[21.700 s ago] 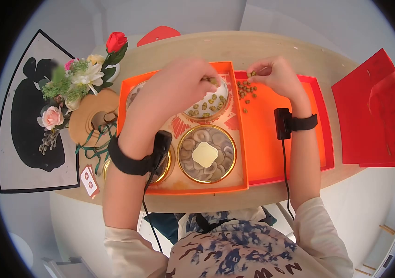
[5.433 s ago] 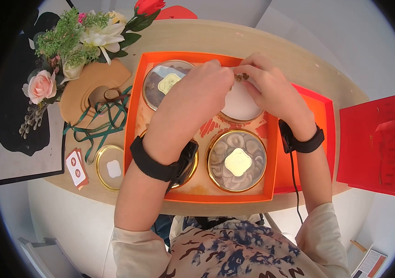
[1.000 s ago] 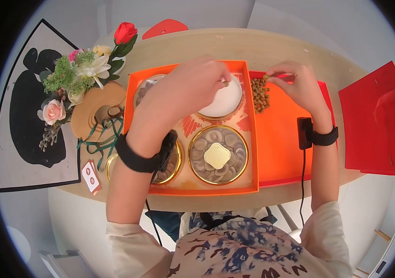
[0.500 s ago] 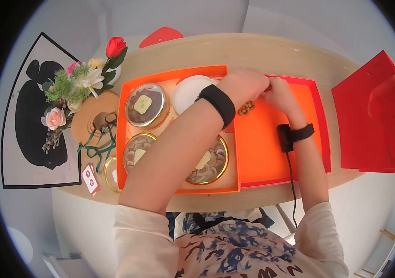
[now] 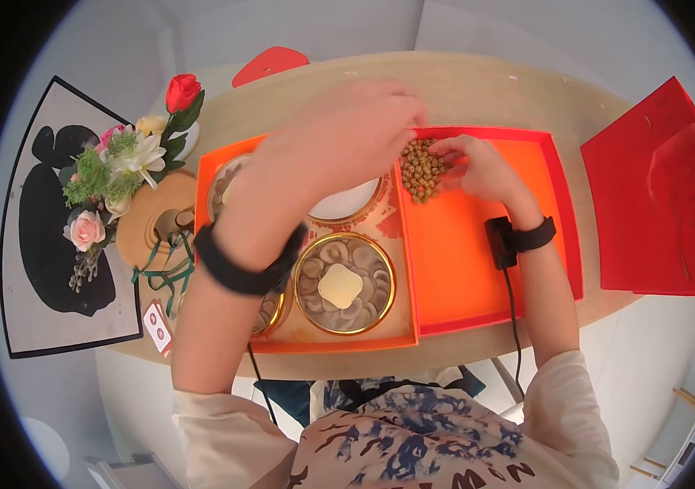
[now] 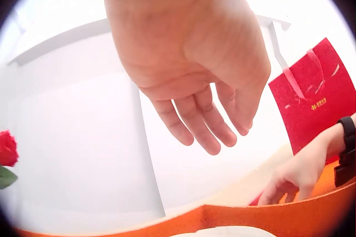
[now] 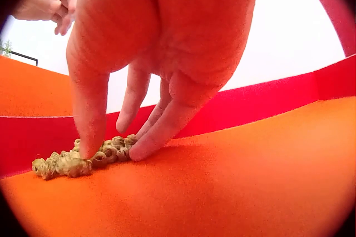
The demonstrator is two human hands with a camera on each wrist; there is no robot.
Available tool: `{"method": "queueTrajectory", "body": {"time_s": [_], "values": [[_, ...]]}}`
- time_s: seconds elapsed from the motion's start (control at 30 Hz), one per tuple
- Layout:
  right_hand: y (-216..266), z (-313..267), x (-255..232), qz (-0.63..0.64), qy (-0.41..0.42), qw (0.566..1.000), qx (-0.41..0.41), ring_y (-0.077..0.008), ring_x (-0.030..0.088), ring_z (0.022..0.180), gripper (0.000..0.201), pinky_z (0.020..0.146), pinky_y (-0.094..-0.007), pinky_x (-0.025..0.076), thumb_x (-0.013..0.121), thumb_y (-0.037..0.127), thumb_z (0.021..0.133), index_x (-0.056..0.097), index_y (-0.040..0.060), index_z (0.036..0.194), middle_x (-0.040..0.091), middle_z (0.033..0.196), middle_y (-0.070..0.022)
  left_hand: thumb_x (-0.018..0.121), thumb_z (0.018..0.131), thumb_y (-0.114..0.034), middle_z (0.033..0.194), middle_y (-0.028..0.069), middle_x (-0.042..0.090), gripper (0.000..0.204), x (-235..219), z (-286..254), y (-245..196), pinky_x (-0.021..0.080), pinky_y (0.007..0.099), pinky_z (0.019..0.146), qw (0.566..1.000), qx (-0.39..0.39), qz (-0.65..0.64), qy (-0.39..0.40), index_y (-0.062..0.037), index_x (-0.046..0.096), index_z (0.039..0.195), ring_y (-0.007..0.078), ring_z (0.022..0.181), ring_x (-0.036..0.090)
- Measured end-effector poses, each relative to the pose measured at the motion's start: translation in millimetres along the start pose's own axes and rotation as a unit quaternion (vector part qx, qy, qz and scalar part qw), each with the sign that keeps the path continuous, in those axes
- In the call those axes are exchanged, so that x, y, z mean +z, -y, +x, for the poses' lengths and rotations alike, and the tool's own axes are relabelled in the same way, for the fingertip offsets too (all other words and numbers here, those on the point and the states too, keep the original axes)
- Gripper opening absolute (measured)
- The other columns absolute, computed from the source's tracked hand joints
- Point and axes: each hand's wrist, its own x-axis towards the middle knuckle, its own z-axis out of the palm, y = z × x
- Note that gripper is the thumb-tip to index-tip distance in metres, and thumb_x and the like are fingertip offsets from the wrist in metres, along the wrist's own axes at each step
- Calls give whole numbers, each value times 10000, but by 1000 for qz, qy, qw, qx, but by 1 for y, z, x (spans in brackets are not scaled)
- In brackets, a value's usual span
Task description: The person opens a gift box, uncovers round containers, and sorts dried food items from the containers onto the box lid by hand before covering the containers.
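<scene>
A heap of small coiled, greenish-brown dried pieces (image 5: 422,171) lies in the back left corner of the red box's orange floor. My right hand (image 5: 482,167) is at its right side, fingers pointing down; in the right wrist view, thumb and fingertips touch the coiled pieces (image 7: 67,163). My left hand (image 5: 355,130) hovers over the back of the orange box, its fingers loosely bent with nothing in them in the left wrist view (image 6: 189,65). Below it, a round white dish (image 5: 347,202) is partly hidden by my forearm.
Round gold-rimmed tins of pale curled pieces, one in plain sight (image 5: 343,284), sit in the orange box (image 5: 364,338). On the left are flowers (image 5: 131,155), a tan round object (image 5: 139,220), green ribbon (image 5: 164,277) and cards (image 5: 156,328). A red bag (image 5: 657,196) stands right.
The dish held several pieces at first; later it is bare and the heap larger. My left hand reached over to my right hand, then drew back left. My right hand has lowered to the heap.
</scene>
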Motion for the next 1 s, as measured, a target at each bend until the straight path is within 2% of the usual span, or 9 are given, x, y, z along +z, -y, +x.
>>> {"method": "queueTrajectory", "body": {"time_s": [0.07, 0.1, 0.17, 0.3, 0.4, 0.57, 0.8, 0.9, 1.0], "values": [[8, -5, 2, -62, 15, 997, -33, -248, 613, 1122, 715, 966, -373, 529, 879, 56, 676, 593, 57, 1331, 630, 1221, -103, 625, 917, -89, 934, 107, 647, 116, -30, -21, -7, 499, 378, 742, 999, 1, 39, -17, -53, 658, 1022, 299, 867, 634], [13, -7, 2, -65, 19, 997, -33, -248, 613, 1122, 715, 966, -373, 529, 879, 56, 676, 593, 57, 1331, 630, 1221, -103, 625, 917, -89, 934, 107, 647, 116, -41, -33, -11, 499, 378, 742, 999, -2, 38, -19, -53, 658, 1022, 299, 867, 634], [24, -11, 6, -94, 28, 995, -27, -279, 583, 1162, 807, 1020, -388, 498, 909, 91, 629, 573, 96, 1363, 584, 1251, -111, 637, 893, -44, 930, 105, 650, 141, -57, -58, -21, 490, 378, 716, 993, -107, 41, -9, -46, 661, 1032, 301, 832, 633], [30, -13, 18, -134, 12, 990, -32, -293, 559, 1184, 833, 1034, -383, 489, 914, 107, 634, 555, 117, 1385, 542, 1268, -116, 644, 877, -53, 903, 86, 632, 142, -72, -101, -32, 495, 406, 673, 986, -164, 17, -1, -68, 666, 1017, 309, 824, 630], [29, -10, 23, -137, -6, 990, -40, -300, 551, 1175, 824, 1029, -389, 481, 917, 114, 625, 565, 114, 1370, 533, 1251, -117, 697, 812, -32, 892, 80, 634, 205, -69, -135, -47, 477, 391, 640, 981, -193, 34, -17, -86, 699, 1009, 300, 771, 618], [29, -3, 22, -135, 0, 990, -33, -315, 555, 1119, 725, 977, -386, 501, 905, 132, 639, 619, 102, 1304, 532, 1202, -113, 768, 697, -18, 814, 48, 630, 305, -56, -181, -71, 440, 357, 574, 960, -268, -61, -55, -85, 733, 993, 247, 684, 597], [31, -4, 13, -123, 3, 990, -70, -296, 551, 1134, 718, 966, -393, 504, 906, 91, 625, 627, 111, 1286, 525, 1217, -101, 779, 651, -2, 755, 8, 613, 331, -42, -211, -79, 410, 326, 527, 934, -328, -92, -105, -110, 731, 960, 200, 623, 573], [39, -7, 3, -134, 23, 990, -33, -284, 544, 1155, 726, 971, -395, 500, 904, 60, 610, 629, 109, 1280, 514, 1228, -101, 782, 639, -5, 739, 1, 604, 329, -27, -216, -77, 409, 318, 530, 925, -333, -114, -143, -121, 726, 942, 195, 622, 570], [33, -7, 0, -183, 41, 982, 3, -248, 568, 1072, 715, 914, -354, 500, 880, 14, 599, 621, 69, 1263, 556, 1184, -70, 783, 647, -11, 719, -6, 591, 316, -15, -221, -73, 404, 313, 531, 918, -338, -124, -165, -126, 724, 935, 195, 618, 568]]}}
